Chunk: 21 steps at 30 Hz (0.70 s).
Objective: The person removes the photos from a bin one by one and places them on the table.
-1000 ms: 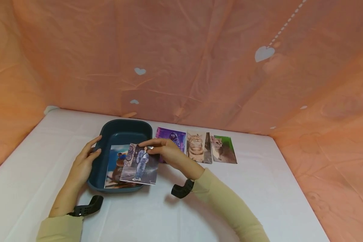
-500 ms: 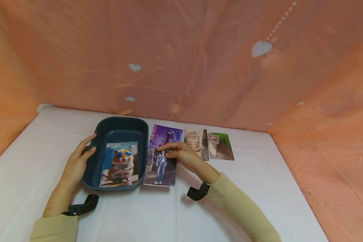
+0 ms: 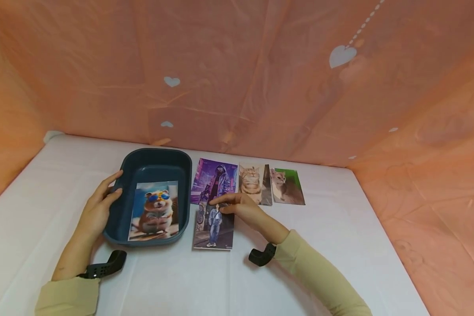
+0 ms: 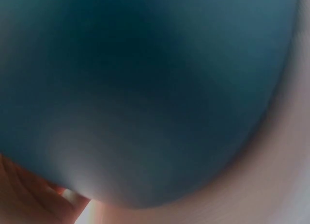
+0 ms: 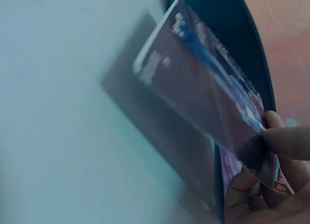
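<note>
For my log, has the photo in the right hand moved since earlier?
Yes, rightward in the head view: the photo, earlier overlapping the blue tray, is now beside it.

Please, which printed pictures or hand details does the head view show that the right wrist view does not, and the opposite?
Only head: the rectangular hamster-in-sunglasses picture, the rectangular tan-cat picture and the rectangular green-background cat picture.

Only right wrist: curled fingers of the right hand.

Both: this hand pinching a dark rectangular picture of a blue-clothed figure, the dark-teal rounded tray and the white table.
</note>
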Motion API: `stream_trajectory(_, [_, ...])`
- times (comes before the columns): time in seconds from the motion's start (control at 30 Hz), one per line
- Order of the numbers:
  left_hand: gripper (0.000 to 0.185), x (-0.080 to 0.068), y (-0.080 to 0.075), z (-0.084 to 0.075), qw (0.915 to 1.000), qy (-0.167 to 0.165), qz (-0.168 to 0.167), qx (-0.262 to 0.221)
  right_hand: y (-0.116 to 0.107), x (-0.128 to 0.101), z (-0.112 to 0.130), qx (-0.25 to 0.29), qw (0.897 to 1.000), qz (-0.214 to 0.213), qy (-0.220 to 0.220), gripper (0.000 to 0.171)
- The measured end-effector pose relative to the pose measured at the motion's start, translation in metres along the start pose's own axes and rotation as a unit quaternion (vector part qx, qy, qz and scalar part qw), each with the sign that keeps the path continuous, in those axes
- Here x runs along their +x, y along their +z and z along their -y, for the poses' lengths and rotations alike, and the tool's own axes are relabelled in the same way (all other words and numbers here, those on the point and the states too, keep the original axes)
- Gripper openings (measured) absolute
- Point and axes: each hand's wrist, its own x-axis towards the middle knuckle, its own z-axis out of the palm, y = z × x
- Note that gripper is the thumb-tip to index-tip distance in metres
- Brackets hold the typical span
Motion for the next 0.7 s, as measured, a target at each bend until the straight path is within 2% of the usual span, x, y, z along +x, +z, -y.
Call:
stream_trajectory(0.53, [0.052,0.0009,0.0005,-0.0015,1.0000,0.004,-0.003,-0.003,0.0069,-0.0003,-0.0050,-0.050,0.999,0.002,-0.022,0.032])
stream_trajectory(0.7, [0.051,0.0004,0.0003,-0.0013,0.9999,0.009,-0.009,0.001,0.0038,-0.0003,-0.0041,-0.038,0.999,0.010,-0.022,0.034])
